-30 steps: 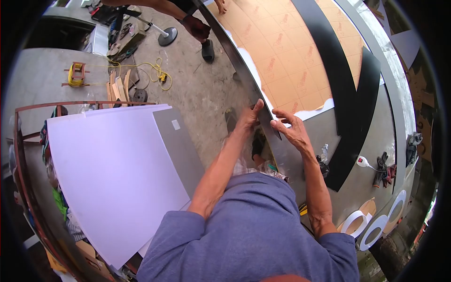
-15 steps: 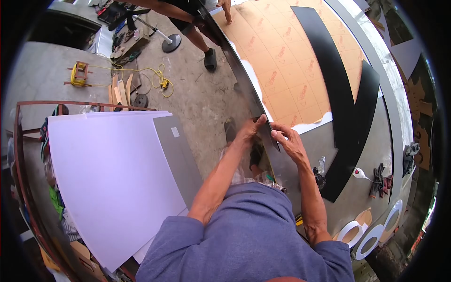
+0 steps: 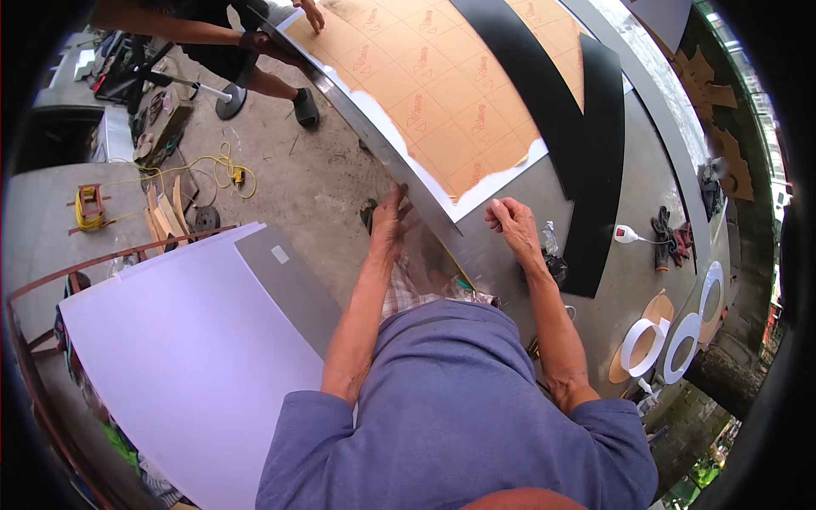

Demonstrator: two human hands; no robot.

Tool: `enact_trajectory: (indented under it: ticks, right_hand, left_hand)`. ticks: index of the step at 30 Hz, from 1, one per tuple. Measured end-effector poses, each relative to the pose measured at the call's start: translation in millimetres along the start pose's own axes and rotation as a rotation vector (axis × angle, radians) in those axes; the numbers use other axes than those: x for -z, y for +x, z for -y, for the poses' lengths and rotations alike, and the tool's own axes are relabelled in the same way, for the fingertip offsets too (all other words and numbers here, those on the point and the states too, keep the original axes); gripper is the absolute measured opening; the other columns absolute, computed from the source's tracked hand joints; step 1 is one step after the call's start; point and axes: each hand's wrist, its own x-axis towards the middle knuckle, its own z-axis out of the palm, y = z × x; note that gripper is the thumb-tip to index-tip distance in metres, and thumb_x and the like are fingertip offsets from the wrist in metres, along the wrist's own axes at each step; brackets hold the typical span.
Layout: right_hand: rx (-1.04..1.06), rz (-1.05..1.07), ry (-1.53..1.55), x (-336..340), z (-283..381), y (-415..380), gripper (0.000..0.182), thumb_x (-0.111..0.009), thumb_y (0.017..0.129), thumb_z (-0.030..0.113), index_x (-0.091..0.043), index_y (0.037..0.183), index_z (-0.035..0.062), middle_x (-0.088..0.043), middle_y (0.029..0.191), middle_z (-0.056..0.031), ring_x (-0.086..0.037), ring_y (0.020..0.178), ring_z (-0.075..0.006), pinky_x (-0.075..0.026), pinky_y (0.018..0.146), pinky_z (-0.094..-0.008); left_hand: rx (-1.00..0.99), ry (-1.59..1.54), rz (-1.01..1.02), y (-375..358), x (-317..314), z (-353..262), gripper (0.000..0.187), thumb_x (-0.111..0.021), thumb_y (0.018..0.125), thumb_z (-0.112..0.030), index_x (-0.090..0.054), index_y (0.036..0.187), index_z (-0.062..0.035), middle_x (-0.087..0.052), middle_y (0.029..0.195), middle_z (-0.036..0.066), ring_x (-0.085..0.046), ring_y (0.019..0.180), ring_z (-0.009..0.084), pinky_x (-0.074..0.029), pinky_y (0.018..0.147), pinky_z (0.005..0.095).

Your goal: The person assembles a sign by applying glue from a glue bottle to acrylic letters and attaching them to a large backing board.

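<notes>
A long dark grey strip (image 3: 374,140) lies along the near table edge, its pointed end close to my right hand. My left hand (image 3: 388,225) is at the strip's outer edge, thumb up against it, with the other fingers partly hidden and blurred below. Over the table, my right hand (image 3: 515,228) is curled, thumb and fingertips together, apart from the strip's end. Beside the strip lies a brown paper-covered sheet (image 3: 442,93) with a torn white border. Two broad black curved pieces (image 3: 595,161) rest across the sheet and the table, joined in a V shape.
Another person's hand (image 3: 313,15) touches the sheet at the far end; their other hand (image 3: 265,42) is at the strip. White sheets (image 3: 187,340) are stacked at left. White rings (image 3: 682,347), gloves (image 3: 671,240) and a white plug (image 3: 627,234) lie at right. A yellow cord (image 3: 225,166) trails across the floor.
The strip has gone from standing on edge to lying flatter along the table edge. My right hand has let go of its end and moved away. The view has shifted right.
</notes>
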Motion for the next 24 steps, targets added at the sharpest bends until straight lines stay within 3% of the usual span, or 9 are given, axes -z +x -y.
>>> enact_trajectory:
  ticks: [3,6,9,12,15,20,24]
  right_hand:
    - [-0.087,-0.045,-0.189,16,-36,-22,0.029,-0.057,0.099,0.025,-0.067,0.094,-0.0018,-0.069,0.077,-0.0052,-0.062,0.069,-0.0105,-0.051,0.067,-0.0269]
    - [0.005,-0.132,-0.381,17,-73,-42,0.024,-0.059,0.097,0.022,-0.067,0.096,-0.0006,-0.068,0.075,-0.0083,-0.064,0.070,-0.0135,-0.051,0.069,-0.0293]
    - [0.033,-0.259,-0.324,6,-65,-54,0.020,-0.059,0.094,0.018,-0.066,0.099,0.0003,-0.069,0.084,-0.0156,-0.068,0.078,-0.0276,-0.052,0.074,-0.0367]
    - [0.098,-0.339,-0.460,-3,-76,-46,0.019,-0.058,0.092,0.018,-0.065,0.095,0.0007,-0.068,0.092,-0.0187,-0.067,0.086,-0.0337,-0.051,0.078,-0.0401]
    - [0.062,-0.381,-0.493,-9,-75,-42,0.019,-0.059,0.091,0.019,-0.064,0.092,0.0009,-0.068,0.091,-0.0191,-0.066,0.086,-0.0356,-0.051,0.079,-0.0424]
    - [-0.101,-0.358,-0.467,-9,-65,-40,0.024,-0.063,0.089,0.022,-0.066,0.099,0.0000,-0.068,0.088,-0.0178,-0.068,0.085,-0.0325,-0.053,0.078,-0.0385]
    - [-0.007,-0.567,-0.510,-3,-50,-30,0.027,-0.068,0.086,0.021,-0.066,0.103,0.0002,-0.068,0.095,-0.0168,-0.066,0.092,-0.0325,-0.052,0.083,-0.0402]
  left_hand:
    - [0.015,0.028,-0.142,-3,33,21,0.068,-0.069,0.091,-0.050,-0.056,0.127,0.0066,-0.064,0.123,0.019,-0.065,0.102,0.0282,-0.053,0.089,0.0426]
    - [0.270,0.198,-0.085,-3,83,45,0.056,-0.062,0.098,-0.040,-0.055,0.129,0.0066,-0.070,0.105,0.015,-0.068,0.093,0.0233,-0.054,0.087,0.0362]
    - [0.376,0.264,-0.061,0,141,86,0.040,-0.058,0.101,-0.028,-0.057,0.124,0.0049,-0.068,0.083,0.009,-0.063,0.074,0.0167,-0.054,0.081,0.0327]
    - [0.375,-0.111,0.008,25,174,73,0.038,-0.056,0.102,-0.026,-0.057,0.124,0.0045,-0.063,0.080,0.007,-0.057,0.069,0.0159,-0.054,0.079,0.0339]
    - [0.385,0.008,-0.076,34,159,39,0.034,-0.053,0.102,-0.023,-0.058,0.121,0.0037,-0.062,0.078,0.007,-0.056,0.068,0.0168,-0.053,0.073,0.0358]
    - [0.392,0.120,-0.051,57,165,-2,0.036,-0.054,0.101,-0.027,-0.058,0.121,0.0021,-0.063,0.092,0.009,-0.058,0.079,0.0186,-0.054,0.076,0.0379]
    - [0.429,0.197,-0.022,78,183,-40,0.038,-0.057,0.098,-0.026,-0.057,0.125,0.0020,-0.063,0.098,0.011,-0.059,0.085,0.0210,-0.055,0.080,0.0392]
